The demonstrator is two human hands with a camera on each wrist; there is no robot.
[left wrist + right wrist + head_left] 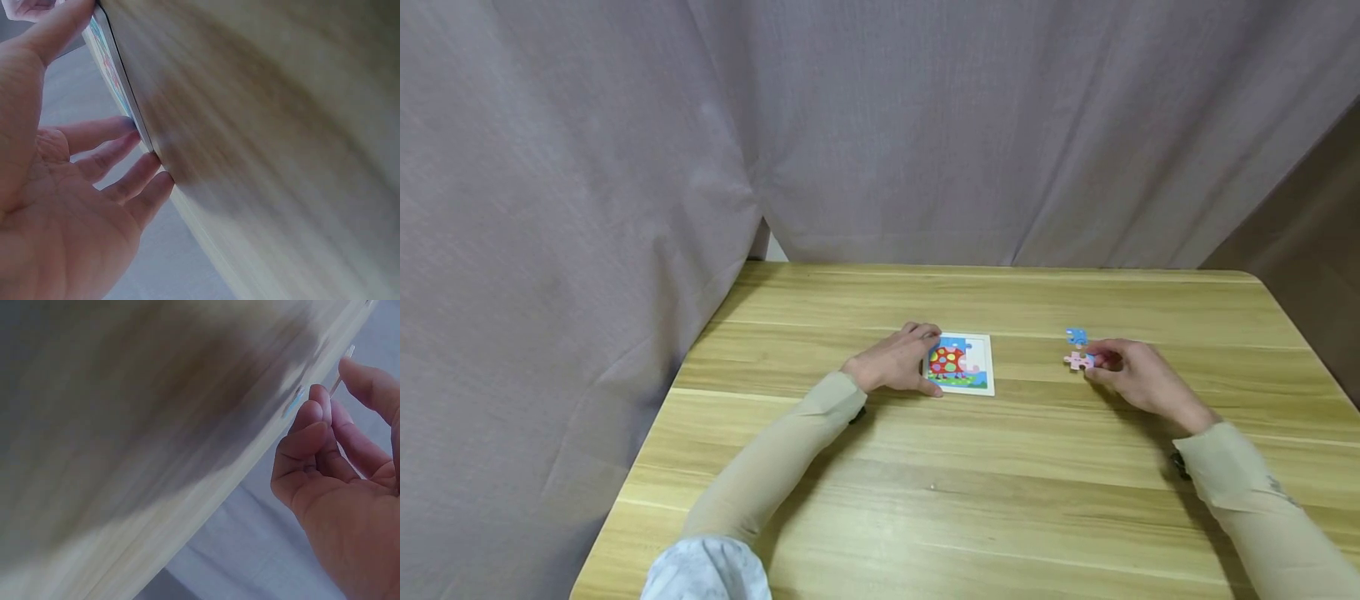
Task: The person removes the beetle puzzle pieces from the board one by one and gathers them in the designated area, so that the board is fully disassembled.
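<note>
A small square jigsaw puzzle board (990, 367) with a white rim lies on the table, partly filled with a red, spotted picture on blue and green. My left hand (898, 358) holds it at its left side, thumb by the near corner and fingers by the far corner; the left wrist view shows fingertips against the board's edge. Off to the right, my right hand (1138, 379) pinches a pink puzzle piece (1077, 361) between thumb and fingers. In the right wrist view this piece (335, 385) appears edge-on, slightly above the table. Just beyond it lies a blue puzzle piece (1077, 336).
The wooden table (970, 500) fills the space in front of me, its far edge close to a grey curtain (910, 133). More curtain hangs along the left side. A pale speck (932, 487) sits on the near tabletop.
</note>
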